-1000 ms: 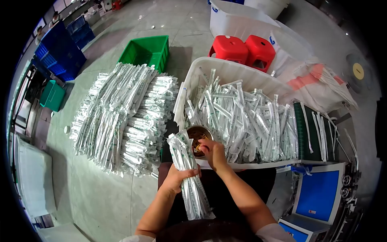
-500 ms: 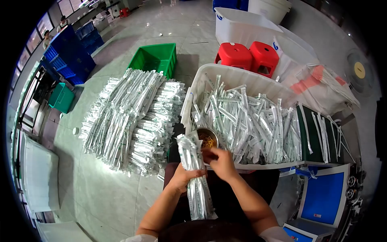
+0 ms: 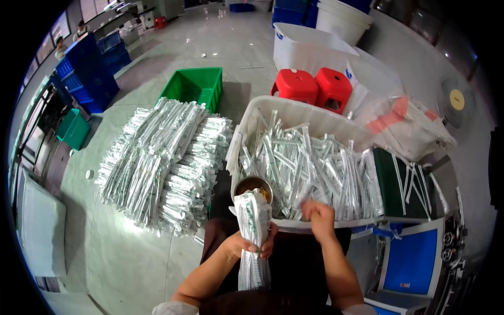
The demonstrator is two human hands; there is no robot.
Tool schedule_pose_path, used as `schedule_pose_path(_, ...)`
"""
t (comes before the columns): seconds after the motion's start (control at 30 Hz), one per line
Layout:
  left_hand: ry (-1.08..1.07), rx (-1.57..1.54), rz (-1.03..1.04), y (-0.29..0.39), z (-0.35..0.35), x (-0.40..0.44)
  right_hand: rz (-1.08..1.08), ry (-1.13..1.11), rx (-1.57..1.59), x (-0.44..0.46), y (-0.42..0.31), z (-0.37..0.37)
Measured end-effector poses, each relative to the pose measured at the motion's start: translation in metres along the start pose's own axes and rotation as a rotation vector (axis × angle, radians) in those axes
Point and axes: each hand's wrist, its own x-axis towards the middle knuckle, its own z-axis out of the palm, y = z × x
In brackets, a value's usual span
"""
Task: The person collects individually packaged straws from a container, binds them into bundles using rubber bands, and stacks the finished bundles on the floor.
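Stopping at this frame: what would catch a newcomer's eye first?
Probably the big stack of silvery packets on the left, with the white tub of loose ones beside it. The two red stools behind the tub stand out by colour. Nearer, the left hand grips an upright bundle in front of the tub.

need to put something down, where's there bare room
Bare floor shows between the packet pile and left arm, and a narrower strip between the green crate and tub. It's crowded inside the tub, heaped with packets, and around the bowl.
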Motion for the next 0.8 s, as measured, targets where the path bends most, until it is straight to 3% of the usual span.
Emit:
schedule_pose_path(0.07,0.016,-0.077,-0.002,-0.004,-0.014,-0.004,-0.134,-0.299,0.644,-0.029,-0.022,0.008)
schedule_pose_path(0.13,0.014,-0.143,-0.032,-0.01,-0.01,0.0,0.05,-0.338,1.204,-0.037,-0.05,0.025)
schedule_pose_path(0.17,0.012,-0.166,-0.061,-0.01,-0.008,0.002,0.099,-0.168,1.04,-0.034,-0.07,0.028)
schedule_pose_path(0.2,0.011,-0.163,-0.064,-0.011,-0.005,0.003,0.094,-0.167,1.042,-0.023,-0.071,0.03)
schedule_pose_path(0.27,0.027,0.004,-0.059,-0.008,0.003,0.007,-0.441,-0.098,-0.148,-0.002,-0.07,0.032)
schedule_pose_path(0.4,0.066,0.158,-0.066,-0.01,0.008,0.013,-0.309,-0.411,0.085,0.015,-0.092,0.027)
schedule_pose_path(0.53,0.065,0.312,-0.159,-0.015,0.03,0.023,-0.385,-0.726,-0.463,0.018,-0.143,0.026)
schedule_pose_path(0.6,0.049,0.425,-0.215,-0.026,0.028,0.029,-0.286,-0.995,-0.809,0.027,-0.146,0.025)
schedule_pose_path(0.67,0.043,0.492,-0.23,-0.032,0.032,0.03,0.006,-1.155,-0.722,0.026,-0.151,0.03)
schedule_pose_path(0.7,0.023,0.435,-0.209,-0.029,0.032,0.029,0.004,-1.157,-0.729,0.027,-0.145,0.03)
schedule_pose_path(0.77,-0.004,0.377,-0.173,-0.023,0.031,0.028,-0.312,-0.564,0.081,0.026,-0.114,0.028)
schedule_pose_path(0.8,-0.03,0.35,-0.111,-0.02,0.03,0.028,-0.26,-0.457,0.387,0.025,-0.104,0.037)
